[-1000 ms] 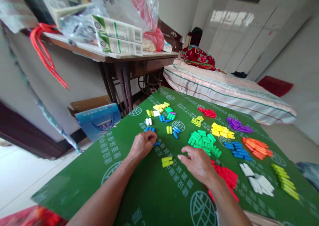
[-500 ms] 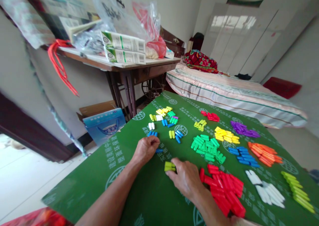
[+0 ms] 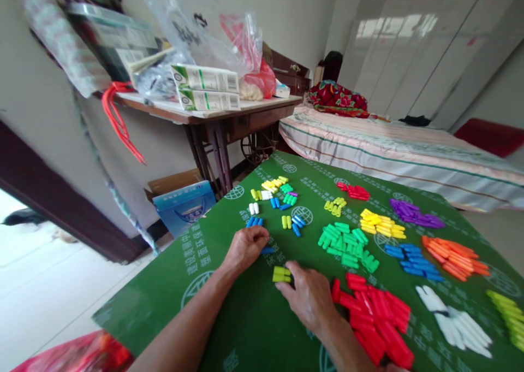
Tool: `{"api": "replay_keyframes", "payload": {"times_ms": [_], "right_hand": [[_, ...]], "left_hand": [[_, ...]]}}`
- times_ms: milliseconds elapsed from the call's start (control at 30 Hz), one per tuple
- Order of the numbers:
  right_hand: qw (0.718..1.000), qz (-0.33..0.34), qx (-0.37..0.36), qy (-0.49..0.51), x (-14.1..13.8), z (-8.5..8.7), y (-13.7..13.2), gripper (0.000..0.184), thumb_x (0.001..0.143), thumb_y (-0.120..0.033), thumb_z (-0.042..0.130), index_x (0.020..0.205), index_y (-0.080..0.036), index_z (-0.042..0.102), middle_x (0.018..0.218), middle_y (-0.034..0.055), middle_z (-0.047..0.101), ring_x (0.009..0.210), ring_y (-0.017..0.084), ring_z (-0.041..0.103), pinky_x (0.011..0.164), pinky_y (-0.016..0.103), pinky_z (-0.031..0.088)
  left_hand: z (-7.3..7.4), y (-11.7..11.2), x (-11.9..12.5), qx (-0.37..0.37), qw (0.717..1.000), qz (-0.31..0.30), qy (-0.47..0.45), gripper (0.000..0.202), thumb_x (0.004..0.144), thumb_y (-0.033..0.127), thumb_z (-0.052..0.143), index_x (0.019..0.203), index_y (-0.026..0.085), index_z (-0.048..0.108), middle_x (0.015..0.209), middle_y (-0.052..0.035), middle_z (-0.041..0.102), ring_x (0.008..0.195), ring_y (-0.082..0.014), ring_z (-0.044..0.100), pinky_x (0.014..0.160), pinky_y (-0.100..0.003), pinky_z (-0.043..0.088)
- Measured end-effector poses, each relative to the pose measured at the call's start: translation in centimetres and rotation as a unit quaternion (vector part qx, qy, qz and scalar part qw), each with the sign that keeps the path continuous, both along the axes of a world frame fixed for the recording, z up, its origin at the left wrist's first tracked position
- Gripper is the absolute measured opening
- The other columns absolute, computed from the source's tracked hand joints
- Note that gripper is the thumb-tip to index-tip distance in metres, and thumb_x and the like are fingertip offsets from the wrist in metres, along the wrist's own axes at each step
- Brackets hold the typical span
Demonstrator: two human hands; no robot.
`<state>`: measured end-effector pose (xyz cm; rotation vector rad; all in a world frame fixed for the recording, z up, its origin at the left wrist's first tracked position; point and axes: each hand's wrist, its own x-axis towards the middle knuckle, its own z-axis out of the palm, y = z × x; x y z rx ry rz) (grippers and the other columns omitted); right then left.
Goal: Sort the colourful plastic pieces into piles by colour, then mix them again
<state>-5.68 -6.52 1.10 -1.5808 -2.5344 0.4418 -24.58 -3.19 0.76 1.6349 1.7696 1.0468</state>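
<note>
Centrally, two yellow-green pieces (image 3: 280, 274) lie on the green tabletop (image 3: 241, 323), pinched at their right end by the slightly parted thumb and forefinger of the right hand (image 3: 309, 295). Beside a blue piece (image 3: 268, 250), the left hand (image 3: 246, 248) is curled nearly closed, contents hidden. Red pieces (image 3: 379, 312) flank the right wrist.
</note>
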Motion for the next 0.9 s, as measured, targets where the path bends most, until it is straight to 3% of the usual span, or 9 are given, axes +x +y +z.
{"api": "replay_keyframes", "payload": {"times_ms": [167,600,900], "right_hand": [[1.000,-0.001,-0.003,0.011,-0.02,0.09,0.01,0.026,0.087,-0.040,0.055,0.108,-0.026,0.061,0.088,0.0026,0.073,0.081,0.021,0.068,0.065,0.026,0.043],[1.000,-0.008,0.008,0.011,-0.21,-0.13,-0.14,0.019,0.086,-0.036,0.056,0.101,-0.026,0.063,0.086,0.0025,0.073,0.079,0.021,0.068,0.063,0.026,0.042],[1.000,-0.006,0.011,0.029,-0.35,-0.55,-0.24,0.016,0.088,-0.034,0.055,0.100,-0.025,0.061,0.086,0.0017,0.073,0.080,0.021,0.069,0.064,0.025,0.043]], "left_hand": [[-0.20,0.02,0.17,-0.012,0.998,-0.021,-0.056,0.013,0.071,0.029,0.052,0.073,0.019,0.060,0.063,0.0017,0.064,0.061,-0.0151,0.063,0.057,-0.024,0.046],[0.26,-0.55,0.80,-0.043,0.996,-0.054,-0.055,0.016,0.075,0.032,0.053,0.077,0.018,0.061,0.061,0.0012,0.065,0.057,-0.0142,0.060,0.054,-0.025,0.045],[-0.46,-0.46,0.95,0.004,0.994,-0.069,-0.087,0.017,0.076,0.032,0.053,0.079,0.017,0.062,0.070,-0.0022,0.068,0.065,-0.0165,0.063,0.060,-0.028,0.049]]}}
